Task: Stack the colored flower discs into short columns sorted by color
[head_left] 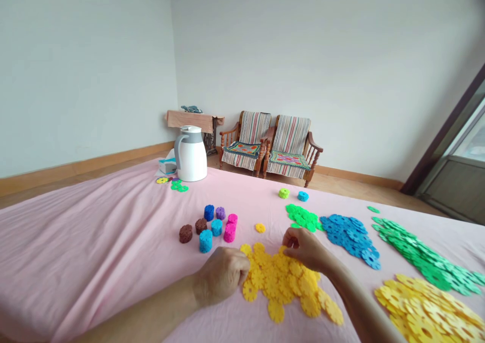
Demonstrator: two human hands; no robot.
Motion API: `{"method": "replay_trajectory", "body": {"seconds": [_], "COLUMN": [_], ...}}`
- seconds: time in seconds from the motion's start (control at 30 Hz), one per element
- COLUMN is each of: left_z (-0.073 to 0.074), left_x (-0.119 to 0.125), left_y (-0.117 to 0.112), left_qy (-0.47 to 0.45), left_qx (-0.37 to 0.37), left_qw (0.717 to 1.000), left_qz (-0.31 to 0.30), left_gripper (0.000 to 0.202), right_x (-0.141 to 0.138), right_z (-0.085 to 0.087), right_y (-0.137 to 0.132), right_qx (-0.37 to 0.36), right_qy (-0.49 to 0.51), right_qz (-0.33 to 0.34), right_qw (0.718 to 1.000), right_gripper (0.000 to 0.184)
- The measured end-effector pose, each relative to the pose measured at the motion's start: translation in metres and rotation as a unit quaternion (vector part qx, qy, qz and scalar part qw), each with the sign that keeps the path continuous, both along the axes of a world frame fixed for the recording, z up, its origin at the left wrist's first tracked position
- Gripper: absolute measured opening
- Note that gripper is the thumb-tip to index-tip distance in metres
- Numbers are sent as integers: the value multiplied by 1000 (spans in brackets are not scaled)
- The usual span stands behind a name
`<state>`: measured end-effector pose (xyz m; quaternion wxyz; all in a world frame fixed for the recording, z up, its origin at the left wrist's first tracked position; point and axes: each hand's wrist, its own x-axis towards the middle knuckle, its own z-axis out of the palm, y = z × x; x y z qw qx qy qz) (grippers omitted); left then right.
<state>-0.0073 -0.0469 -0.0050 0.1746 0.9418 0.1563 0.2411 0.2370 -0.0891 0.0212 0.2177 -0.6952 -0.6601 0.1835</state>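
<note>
In the lower middle of the frame, the left hand (223, 276) is resting curled into a loose fist at the left edge of the yellow pile (280, 285) of toothed discs; whether it is gripping anything cannot be told. The right hand (307, 250) is pinching thumb and fingertips together on a yellow disc (285, 253) at the pile's upper edge. Everything is lying on a pink cloth (94, 252), with small coloured stacks (210, 228) just above left and a blue pile (350, 235) to the right.

2 armchairs (242, 143), 1 white jug (190, 153), 5 big disc piles (278, 280), 2 hands (223, 275)
</note>
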Motion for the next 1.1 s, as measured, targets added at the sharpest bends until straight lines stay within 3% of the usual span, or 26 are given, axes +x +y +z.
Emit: {"method": "replay_trajectory", "body": {"seconds": [0.13, 0.3, 0.5, 0.73, 0.93, 1.1], "left_z": [3, 3, 0, 2, -1, 0], "left_x": [0, 1, 1, 2, 1, 2], "left_y": [-1, 0, 3, 2, 3, 3], "left_qy": [-6, -18, -18, -21, -21, -10], "left_qx": [-1, -8, -39, -48, -47, -55], "left_qw": [1000, 1000, 999, 999, 999, 998], "left_qz": [1, 1, -1, -1, -2, 2], "left_gripper": [19, 20, 21, 22, 22, 24], "right_x": [-2, -13, -28, -34, -33, -34], "right_z": [1, -3, -21, -28, -23, -13], "right_y": [7, 35, 69, 76, 63, 42], "right_qx": [9, 30, 13, 20, 28, -15], "right_qy": [87, 179, 178, 133, 114, 148], "right_qz": [-11, -93, -135, -166, -144, -36], "right_qw": [996, 979, 975, 977, 983, 988], "right_gripper": [5, 4, 4, 7, 10, 5]}}
